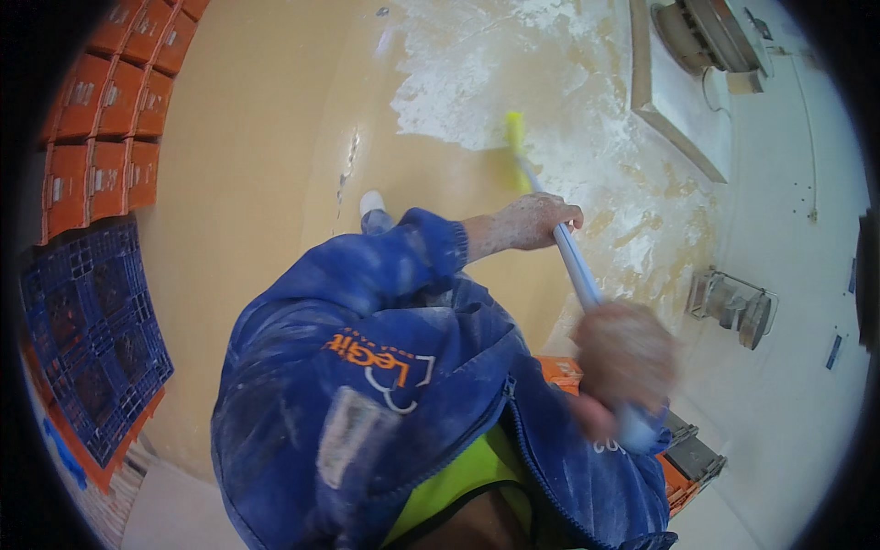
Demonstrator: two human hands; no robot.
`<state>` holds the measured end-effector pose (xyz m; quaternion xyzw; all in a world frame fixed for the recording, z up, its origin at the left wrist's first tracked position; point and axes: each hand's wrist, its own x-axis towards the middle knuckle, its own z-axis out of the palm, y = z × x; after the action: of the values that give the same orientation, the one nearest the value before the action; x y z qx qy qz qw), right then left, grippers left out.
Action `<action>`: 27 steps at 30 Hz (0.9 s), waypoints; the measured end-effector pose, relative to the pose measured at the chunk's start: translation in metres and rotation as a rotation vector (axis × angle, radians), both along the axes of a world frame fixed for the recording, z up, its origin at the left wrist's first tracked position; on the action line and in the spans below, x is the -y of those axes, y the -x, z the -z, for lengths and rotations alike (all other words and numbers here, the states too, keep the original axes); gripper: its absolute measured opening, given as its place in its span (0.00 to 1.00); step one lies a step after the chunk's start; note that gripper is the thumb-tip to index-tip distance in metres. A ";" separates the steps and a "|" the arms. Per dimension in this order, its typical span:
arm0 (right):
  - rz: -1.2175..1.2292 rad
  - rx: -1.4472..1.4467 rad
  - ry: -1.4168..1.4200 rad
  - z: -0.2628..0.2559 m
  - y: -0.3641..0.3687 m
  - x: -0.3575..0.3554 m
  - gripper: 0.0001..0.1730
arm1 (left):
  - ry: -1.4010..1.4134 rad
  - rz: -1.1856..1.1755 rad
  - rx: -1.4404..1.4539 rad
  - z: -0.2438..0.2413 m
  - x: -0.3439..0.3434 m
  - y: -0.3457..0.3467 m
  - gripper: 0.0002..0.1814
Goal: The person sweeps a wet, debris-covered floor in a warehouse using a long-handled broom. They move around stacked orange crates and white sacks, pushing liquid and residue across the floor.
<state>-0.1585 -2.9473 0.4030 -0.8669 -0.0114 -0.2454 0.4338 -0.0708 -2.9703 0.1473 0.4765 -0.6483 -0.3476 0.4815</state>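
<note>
A long-handled floor brush or broom with a pale blue-white handle [576, 265] slants across the view in front of me. My left hand [533, 221], dusted white, is closed around the handle's middle. Nearer my body, my right hand [625, 350] is shut on the upper part of the handle and blurred by motion. At the far end, the yellow broom head [515, 148] rests on the tan floor [440, 175], at the edge of spread white powder [457, 89]. Blur hides the details of the head.
Stacked orange crates [110, 103] and a blue plastic pallet or crate [100, 337] line the left. At right are a pale plinth [694, 110] bearing round metal equipment [708, 34], a smaller metal fixture [732, 309] and a white wall. More orange crates [677, 481] stand behind my right arm.
</note>
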 end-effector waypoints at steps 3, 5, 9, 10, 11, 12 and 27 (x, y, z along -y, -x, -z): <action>-0.349 0.146 -0.400 -0.045 -0.028 0.030 0.21 | -0.172 -0.064 0.069 -0.063 -0.040 -0.071 0.10; -0.541 0.215 -0.539 -0.051 -0.056 0.041 0.22 | -0.236 -0.124 0.100 -0.071 -0.070 -0.118 0.08; 0.052 -0.048 -0.903 0.056 -0.134 0.017 0.08 | -0.529 -0.530 0.259 -0.006 -0.149 -0.243 0.04; -0.027 -0.186 -0.912 0.081 -0.162 0.019 0.08 | -0.557 -0.532 0.338 0.023 -0.164 -0.272 0.05; -0.100 -0.170 -0.914 0.118 -0.186 0.015 0.08 | -0.591 -0.552 0.423 0.049 -0.175 -0.297 0.05; -0.114 -0.166 -0.877 0.127 -0.201 0.014 0.08 | -0.547 -0.545 0.410 0.065 -0.179 -0.310 0.06; -0.352 -0.459 -0.070 0.081 -0.288 0.029 0.11 | 0.027 -0.411 -0.201 0.125 -0.004 -0.238 0.06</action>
<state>0.1292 -2.9762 0.3218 -0.8690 -0.0546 0.0356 0.4905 0.1671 -2.9659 0.0227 0.5552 -0.4908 -0.2792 0.6106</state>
